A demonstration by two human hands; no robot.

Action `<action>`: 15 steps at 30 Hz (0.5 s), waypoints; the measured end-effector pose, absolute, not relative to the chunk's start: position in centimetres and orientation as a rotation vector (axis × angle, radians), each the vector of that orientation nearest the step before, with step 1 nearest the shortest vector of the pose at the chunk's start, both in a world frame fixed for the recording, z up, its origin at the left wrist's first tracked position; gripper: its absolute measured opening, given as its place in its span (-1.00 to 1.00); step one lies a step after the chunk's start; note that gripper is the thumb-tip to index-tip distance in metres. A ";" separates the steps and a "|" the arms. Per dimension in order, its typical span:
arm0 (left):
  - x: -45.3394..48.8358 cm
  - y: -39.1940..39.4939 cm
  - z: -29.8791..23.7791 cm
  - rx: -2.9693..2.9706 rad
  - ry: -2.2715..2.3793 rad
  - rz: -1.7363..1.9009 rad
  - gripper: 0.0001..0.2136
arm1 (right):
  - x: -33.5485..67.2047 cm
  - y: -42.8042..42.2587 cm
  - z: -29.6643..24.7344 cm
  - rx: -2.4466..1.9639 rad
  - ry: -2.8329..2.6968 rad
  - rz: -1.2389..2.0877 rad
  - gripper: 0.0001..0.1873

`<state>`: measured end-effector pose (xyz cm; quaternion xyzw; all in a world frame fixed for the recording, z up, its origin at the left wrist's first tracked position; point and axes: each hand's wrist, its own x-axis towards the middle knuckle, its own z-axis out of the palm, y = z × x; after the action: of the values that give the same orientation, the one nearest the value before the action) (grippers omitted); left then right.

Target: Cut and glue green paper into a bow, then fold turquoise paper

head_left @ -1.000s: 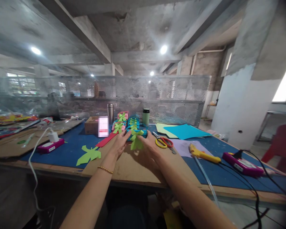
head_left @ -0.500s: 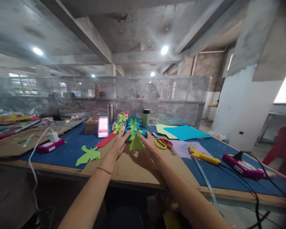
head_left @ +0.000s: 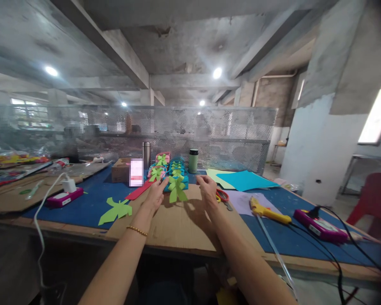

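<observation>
A blue foam piece with a green paper bow rests at the far end of a cardboard sheet. My left hand touches its left side, fingers stretched toward the bow. My right hand hovers a little to the right of it, fingers loosely apart, holding nothing. Behind it stand two rows of similar bowed pieces, pink and blue. A loose green paper cut-out lies on the blue table at the left.
Scissors, a yellow glue gun with its cable, and a purple device lie at the right. Coloured paper sheets, two flasks, a cardboard box and a mesh screen stand behind. A second purple device lies at the left.
My right hand has let go of the bowed blue piece and drawn off to the right. The piece now sits on the cardboard with only my left hand against it.
</observation>
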<state>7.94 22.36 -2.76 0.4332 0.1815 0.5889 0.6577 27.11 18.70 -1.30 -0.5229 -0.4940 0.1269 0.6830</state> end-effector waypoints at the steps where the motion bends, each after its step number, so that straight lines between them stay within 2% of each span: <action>1: 7.9 22.4 -2.8 0.973 0.416 1.336 -0.56 | 27.2 18.7 -1.3 -1.200 -1.119 0.295 -0.73; 8: 7.8 22.7 -2.9 0.955 0.426 1.347 -0.58 | 26.7 17.6 -2.0 -1.253 -1.232 0.290 -0.73; 12: 7.7 23.3 -3.2 0.945 0.426 1.364 -0.58 | 26.2 17.5 -1.9 -1.221 -1.290 0.264 -0.65; 15: 7.6 23.5 -3.4 0.929 0.403 1.384 -0.57 | 25.8 17.5 -1.7 -1.198 -1.340 0.246 -0.72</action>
<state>7.61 23.54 -3.38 0.4097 0.1777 0.6102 0.6544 25.82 17.50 -1.68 -0.5203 -0.5818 0.1069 0.6159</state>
